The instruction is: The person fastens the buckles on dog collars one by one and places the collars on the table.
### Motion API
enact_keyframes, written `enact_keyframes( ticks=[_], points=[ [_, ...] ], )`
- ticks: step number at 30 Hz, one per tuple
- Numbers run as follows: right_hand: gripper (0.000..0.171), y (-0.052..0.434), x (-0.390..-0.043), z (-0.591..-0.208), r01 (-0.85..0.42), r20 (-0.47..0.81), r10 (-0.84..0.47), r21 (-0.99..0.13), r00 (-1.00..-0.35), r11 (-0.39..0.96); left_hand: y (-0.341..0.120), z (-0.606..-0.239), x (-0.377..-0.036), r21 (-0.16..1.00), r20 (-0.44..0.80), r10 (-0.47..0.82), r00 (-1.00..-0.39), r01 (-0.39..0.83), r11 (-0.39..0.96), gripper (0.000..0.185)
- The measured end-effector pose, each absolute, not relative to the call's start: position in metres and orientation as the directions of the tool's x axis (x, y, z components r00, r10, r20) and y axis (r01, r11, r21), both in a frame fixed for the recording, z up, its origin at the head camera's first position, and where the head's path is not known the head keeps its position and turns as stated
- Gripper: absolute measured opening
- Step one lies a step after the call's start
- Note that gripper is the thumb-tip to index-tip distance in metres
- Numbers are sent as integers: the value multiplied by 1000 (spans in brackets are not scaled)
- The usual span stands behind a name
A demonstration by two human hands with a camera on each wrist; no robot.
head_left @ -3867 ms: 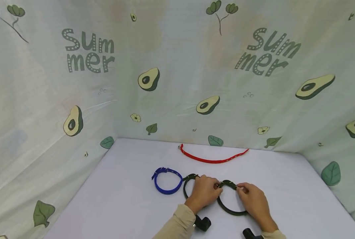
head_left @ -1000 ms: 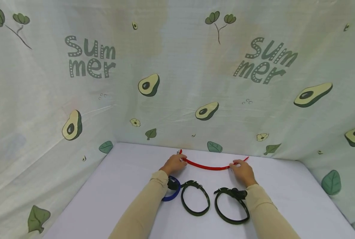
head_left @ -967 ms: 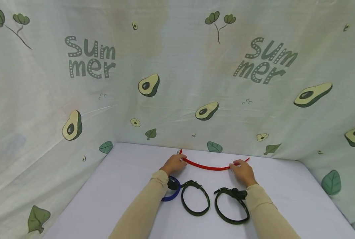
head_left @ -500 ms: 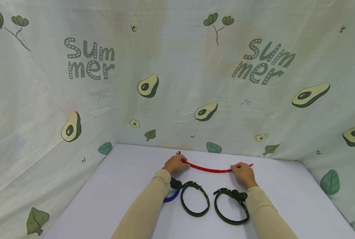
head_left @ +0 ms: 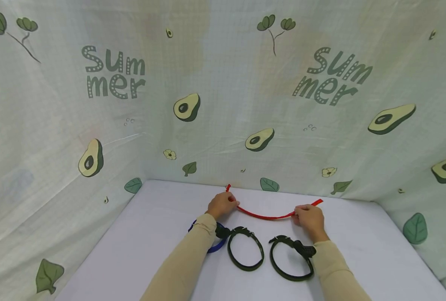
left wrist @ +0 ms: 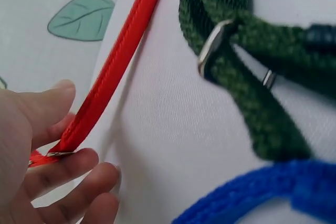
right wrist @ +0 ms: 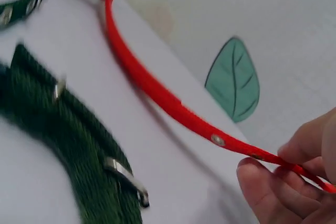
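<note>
A red pet collar (head_left: 264, 217), unfastened, stretches in a shallow curve between both hands. My left hand (head_left: 222, 205) pinches it near the buckle end; the metal fitting shows by the fingers in the left wrist view. At the other end my right hand (head_left: 310, 217) pinches the strap between thumb and fingers, close to the metal eyelets seen in the right wrist view, and the tip sticks out beyond. A shadow under the red strap (right wrist: 173, 109) suggests it is raised off the surface.
Two dark green collars, one at the middle (head_left: 245, 268) and one to its right (head_left: 290, 277), lie buckled into loops. A blue collar (head_left: 216, 248) lies partly hidden under my left forearm. Behind the white tabletop (head_left: 151, 234) hangs a printed cloth (head_left: 223, 83).
Both hands left the right green collar and took hold of the red one. Over the last half second its right tip swung up and its middle sagged slightly toward me.
</note>
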State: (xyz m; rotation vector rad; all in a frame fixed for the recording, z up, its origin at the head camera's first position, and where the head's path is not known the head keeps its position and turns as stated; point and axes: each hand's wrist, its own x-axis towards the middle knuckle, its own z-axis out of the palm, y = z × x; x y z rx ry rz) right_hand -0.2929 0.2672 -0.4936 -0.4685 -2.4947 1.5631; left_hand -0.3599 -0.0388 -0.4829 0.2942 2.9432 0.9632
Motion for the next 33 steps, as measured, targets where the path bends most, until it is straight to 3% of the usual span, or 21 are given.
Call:
enact_keyframes(
  ticks=[5, 14, 24, 30, 33],
  points=[
    [32, 252, -281, -484, 149, -41, 435, -965, -900, 217, -37, -478, -358, 620, 99, 146, -984, 176, 765, 19],
    [30, 235, -255, -471, -1, 120, 479, -970, -869, 241, -43, -465, -342, 734, 334, 54, -941, 296, 611, 13],
    [34, 230, -233, -464, -16, 87, 498, -989, -863, 144, -51, -462, -305, 773, 440, 23, -898, 391, 500, 13],
    [31, 223, -223, -468, -50, 146, 483, -977, -864, 206, -57, -461, -291, 787, 428, 43, -903, 396, 473, 50],
    [38, 221, -218, -472, -56, 190, 476, -958, -859, 282, -58, -460, -287, 793, 440, 66, -896, 422, 439, 67]
  ],
)
